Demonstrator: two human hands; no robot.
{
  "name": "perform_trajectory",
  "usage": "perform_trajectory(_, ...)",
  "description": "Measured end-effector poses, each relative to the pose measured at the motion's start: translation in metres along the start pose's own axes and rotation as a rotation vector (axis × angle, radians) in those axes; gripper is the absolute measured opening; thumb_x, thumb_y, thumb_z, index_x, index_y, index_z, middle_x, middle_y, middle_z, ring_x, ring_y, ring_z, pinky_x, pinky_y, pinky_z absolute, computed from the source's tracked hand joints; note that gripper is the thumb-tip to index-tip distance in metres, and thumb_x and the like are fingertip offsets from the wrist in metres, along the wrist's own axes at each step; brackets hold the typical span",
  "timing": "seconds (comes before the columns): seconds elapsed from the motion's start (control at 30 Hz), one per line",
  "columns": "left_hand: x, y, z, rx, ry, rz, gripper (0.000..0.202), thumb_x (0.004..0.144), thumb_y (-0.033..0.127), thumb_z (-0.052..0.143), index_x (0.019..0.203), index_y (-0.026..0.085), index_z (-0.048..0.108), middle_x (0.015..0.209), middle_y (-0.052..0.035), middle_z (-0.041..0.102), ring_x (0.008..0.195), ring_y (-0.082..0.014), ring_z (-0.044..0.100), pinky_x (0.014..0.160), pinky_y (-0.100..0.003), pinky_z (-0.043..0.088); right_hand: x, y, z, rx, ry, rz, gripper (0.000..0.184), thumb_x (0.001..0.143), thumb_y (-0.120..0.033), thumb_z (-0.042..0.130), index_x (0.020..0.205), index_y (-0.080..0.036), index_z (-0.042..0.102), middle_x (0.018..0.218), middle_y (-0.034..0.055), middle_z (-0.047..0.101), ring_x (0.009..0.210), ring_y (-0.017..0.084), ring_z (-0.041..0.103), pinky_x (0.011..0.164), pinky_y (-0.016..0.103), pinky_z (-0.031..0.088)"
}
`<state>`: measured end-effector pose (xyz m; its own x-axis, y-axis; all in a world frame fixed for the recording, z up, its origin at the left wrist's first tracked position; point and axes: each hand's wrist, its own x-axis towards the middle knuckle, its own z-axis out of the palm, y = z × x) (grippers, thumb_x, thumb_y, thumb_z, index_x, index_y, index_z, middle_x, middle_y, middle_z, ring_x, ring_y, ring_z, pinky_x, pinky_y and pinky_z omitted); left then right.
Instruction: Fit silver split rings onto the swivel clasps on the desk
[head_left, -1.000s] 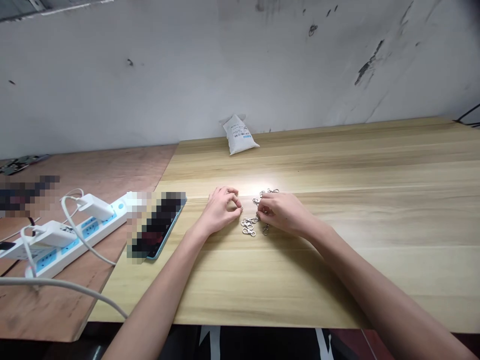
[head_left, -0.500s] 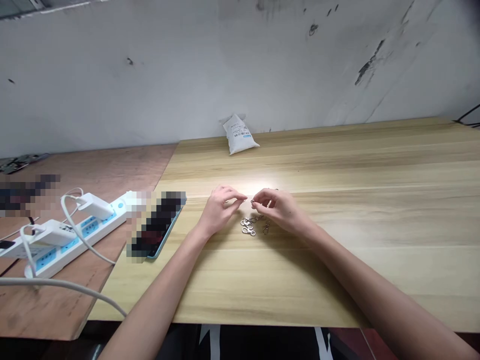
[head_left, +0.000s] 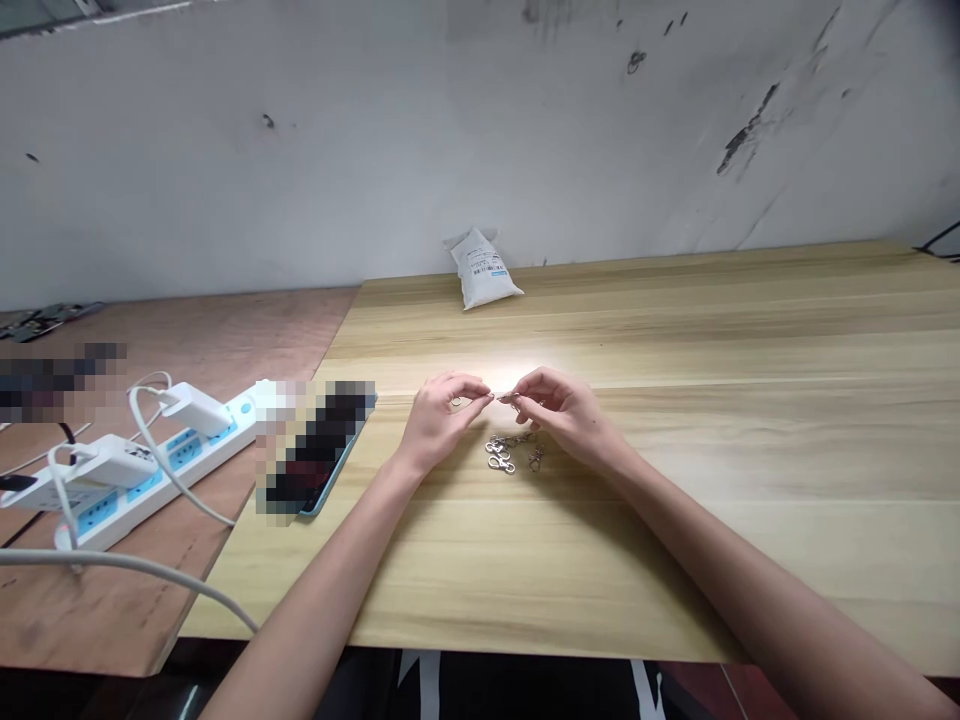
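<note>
Raised since the earlier frame, the left hand and right hand now almost meet at the fingertips above the worktop. Each grip is pinched closed: the right holds a small metal piece, and whatever the left holds is too small to tell. Silver lobster clasps lie in a loose pile just below.

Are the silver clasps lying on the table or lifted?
Lying: the silver metal lobster clasps sit in a small heap on the pale wooden table, below the left hand and right hand.
</note>
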<state>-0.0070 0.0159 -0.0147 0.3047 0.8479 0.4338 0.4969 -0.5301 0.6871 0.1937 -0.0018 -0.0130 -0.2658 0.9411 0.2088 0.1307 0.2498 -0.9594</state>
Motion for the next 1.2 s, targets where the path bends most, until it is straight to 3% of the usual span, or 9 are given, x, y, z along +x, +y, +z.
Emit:
perform_trajectory(0.23, 0.0013, 0.0049, -0.0027, 0.064, 0.005, 0.015, 0.003, 0.08, 0.024, 0.073, 0.08, 0.023, 0.071, 0.096, -0.0024, 0.077, 0.111, -0.0254, 0.064, 0.1, -0.048, 0.041, -0.0009, 0.0007, -0.0007, -0.15, 0.028, -0.09, 0.02, 0.091, -0.039, 0.055, 0.092, -0.019, 0.059, 0.084, 0.0058, 0.071, 0.065, 0.015, 0.067, 0.055, 0.026, 0.051)
perform_trajectory(0.57, 0.0006, 0.002, -0.0016, 0.141, -0.013, 0.122, 0.006, 0.085, 0.027, 0.068, 0.082, 0.024, 0.073, 0.095, -0.0014, 0.076, 0.104, -0.0238, 0.063, 0.096, -0.046, 0.042, -0.0025, -0.0012, -0.0002, -0.306, 0.062, -0.22, 0.014, 0.093, -0.027, 0.053, 0.095, -0.02, 0.065, 0.082, 0.0037, 0.071, 0.065, 0.014, 0.065, 0.058, 0.026, 0.052)
perform_trajectory(0.93, 0.0014, 0.0035, -0.0013, 0.136, -0.034, 0.14, 0.005, 0.085, 0.022, 0.068, 0.087, 0.024, 0.072, 0.104, -0.0022, 0.074, 0.107, -0.0231, 0.059, 0.097, -0.045, 0.042, -0.0024, 0.0046, 0.0009, -0.506, 0.121, -0.296, 0.018, 0.095, -0.028, 0.051, 0.095, -0.021, 0.068, 0.085, 0.0048, 0.074, 0.069, 0.016, 0.066, 0.061, 0.027, 0.048)
perform_trajectory(1.2, 0.001, 0.0063, -0.0019, 0.169, -0.02, 0.127, 0.004, 0.085, 0.024, 0.068, 0.084, 0.025, 0.072, 0.109, -0.0022, 0.072, 0.111, -0.024, 0.057, 0.099, -0.045, 0.04, -0.0027, 0.0041, 0.0002, -0.52, 0.102, -0.295, 0.018, 0.096, -0.028, 0.05, 0.096, -0.022, 0.067, 0.089, 0.0042, 0.073, 0.071, 0.016, 0.065, 0.065, 0.029, 0.049)
